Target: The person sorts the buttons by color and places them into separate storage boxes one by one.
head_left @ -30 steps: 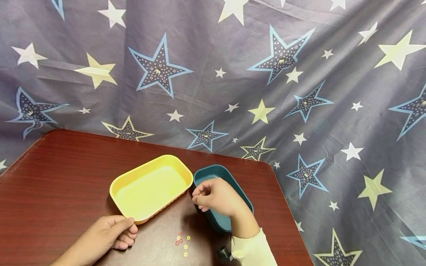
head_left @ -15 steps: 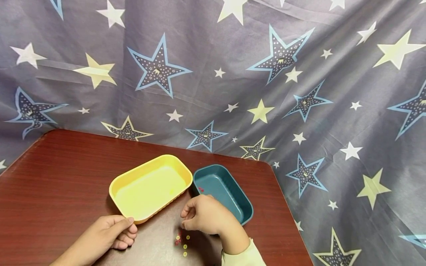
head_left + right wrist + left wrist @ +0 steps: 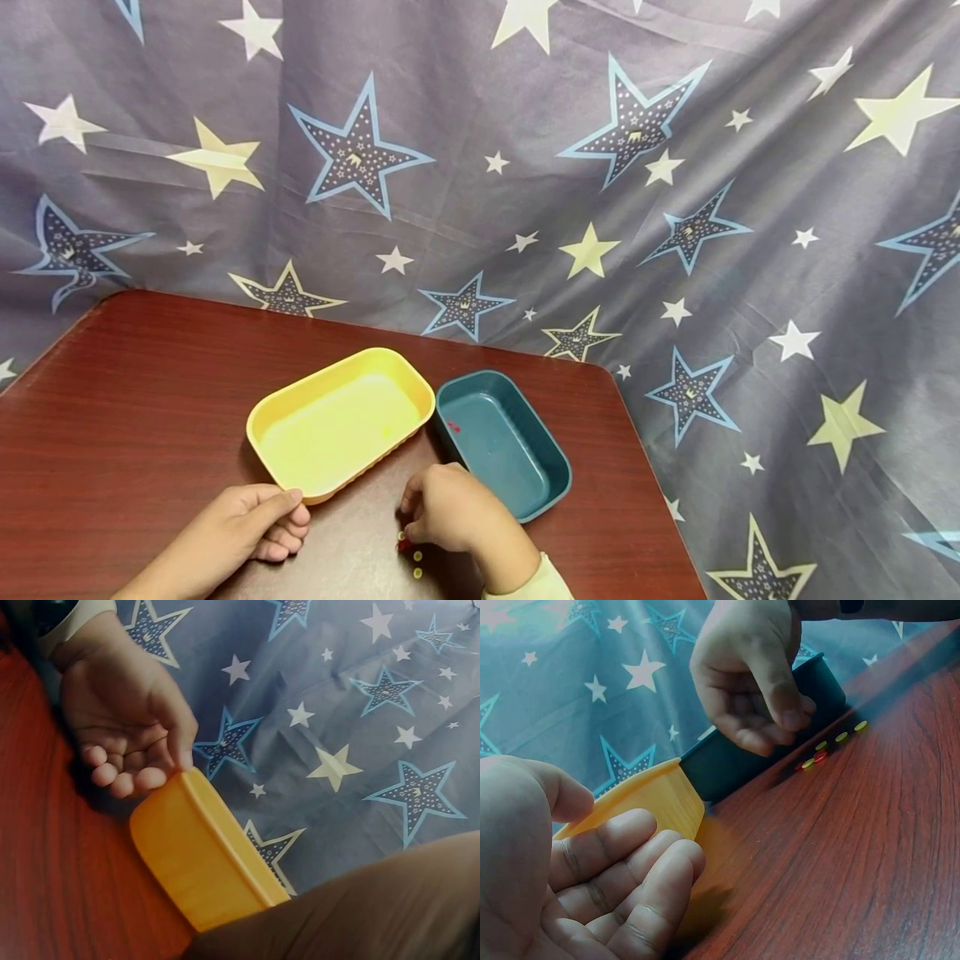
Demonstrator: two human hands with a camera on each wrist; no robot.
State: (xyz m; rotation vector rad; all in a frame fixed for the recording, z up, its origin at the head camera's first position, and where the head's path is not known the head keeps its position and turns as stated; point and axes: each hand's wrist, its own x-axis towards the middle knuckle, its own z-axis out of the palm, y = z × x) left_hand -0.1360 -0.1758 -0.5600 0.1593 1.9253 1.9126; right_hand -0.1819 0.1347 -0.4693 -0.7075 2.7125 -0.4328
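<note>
Left hand (image 3: 255,525) pinched yellow tray (image 3: 330,433) by its rim; right hand (image 3: 457,508) curled beside small pieces (image 3: 417,556) (anything held, couldn't tell), seemingly picking; next called for precise fingertips

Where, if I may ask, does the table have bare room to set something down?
The table is bare left of the yellow tray and left hand and, narrowly, right of the teal tray. It is crowded around the right hand and small rings.
</note>
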